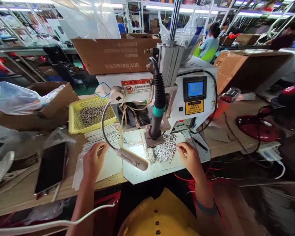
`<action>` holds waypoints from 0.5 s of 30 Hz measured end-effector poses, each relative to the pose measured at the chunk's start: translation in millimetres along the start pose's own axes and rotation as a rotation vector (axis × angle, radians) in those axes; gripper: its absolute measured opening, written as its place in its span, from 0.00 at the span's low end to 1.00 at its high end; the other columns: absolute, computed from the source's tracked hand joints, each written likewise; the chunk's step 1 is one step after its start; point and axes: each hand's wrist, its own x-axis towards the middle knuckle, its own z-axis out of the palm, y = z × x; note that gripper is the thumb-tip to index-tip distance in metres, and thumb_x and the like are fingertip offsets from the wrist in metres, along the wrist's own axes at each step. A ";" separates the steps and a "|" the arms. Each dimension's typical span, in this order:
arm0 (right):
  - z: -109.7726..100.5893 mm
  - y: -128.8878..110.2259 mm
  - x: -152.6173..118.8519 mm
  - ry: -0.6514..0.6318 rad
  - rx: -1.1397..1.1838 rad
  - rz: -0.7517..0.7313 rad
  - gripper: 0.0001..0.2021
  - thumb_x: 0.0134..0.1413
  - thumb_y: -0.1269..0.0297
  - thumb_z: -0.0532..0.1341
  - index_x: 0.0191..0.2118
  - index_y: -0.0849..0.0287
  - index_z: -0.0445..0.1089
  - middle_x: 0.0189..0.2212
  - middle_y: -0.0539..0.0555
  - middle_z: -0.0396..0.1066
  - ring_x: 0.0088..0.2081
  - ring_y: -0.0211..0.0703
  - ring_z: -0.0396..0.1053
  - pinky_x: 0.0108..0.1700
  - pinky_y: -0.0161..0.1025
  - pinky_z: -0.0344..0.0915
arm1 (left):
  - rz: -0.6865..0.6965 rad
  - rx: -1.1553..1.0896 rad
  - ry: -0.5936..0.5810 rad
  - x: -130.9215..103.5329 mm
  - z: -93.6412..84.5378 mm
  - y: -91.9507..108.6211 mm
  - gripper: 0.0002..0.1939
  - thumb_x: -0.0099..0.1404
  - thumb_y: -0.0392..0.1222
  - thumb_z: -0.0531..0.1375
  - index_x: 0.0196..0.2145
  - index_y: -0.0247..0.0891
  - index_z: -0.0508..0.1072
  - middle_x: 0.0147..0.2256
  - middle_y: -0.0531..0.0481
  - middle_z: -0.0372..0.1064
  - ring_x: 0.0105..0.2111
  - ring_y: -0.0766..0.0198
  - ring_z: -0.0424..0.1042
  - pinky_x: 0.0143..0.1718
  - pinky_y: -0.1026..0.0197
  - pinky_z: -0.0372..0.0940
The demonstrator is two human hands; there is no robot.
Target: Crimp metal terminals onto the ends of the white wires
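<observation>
My left hand (94,162) is over white paper sheets (111,167) on the left, its thumb and forefinger pinched together; whatever is between them is too small to make out. Behind it lie thin pale strips (102,136). At the right edge of a pile of small silvery parts (165,149), my right hand (188,159) has its fingertips closed in a pinch, and what they hold cannot be made out. The pile sits on the white base plate (137,175) of a bench machine (172,65), beside its dark nozzle head (157,131). A white gooseneck lamp (132,159) shines onto the plate between my hands.
A yellow basket (73,121) with more small parts stands back left. A dark tablet or phone (51,167) lies far left. Cardboard boxes (250,67) flank the machine, and a red lamp base (258,127) and power strip (270,152) are at right. Another person (208,44) sits beyond.
</observation>
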 end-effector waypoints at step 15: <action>17.8 -15.9 -4.9 0.137 0.079 0.038 0.08 0.55 0.60 0.60 0.30 0.58 0.68 0.28 0.54 0.70 0.29 0.41 0.66 0.33 0.38 0.65 | 0.140 -0.018 -0.140 -38.3 -13.6 56.6 0.14 0.68 0.40 0.49 0.35 0.40 0.75 0.32 0.47 0.73 0.33 0.64 0.71 0.35 0.64 0.67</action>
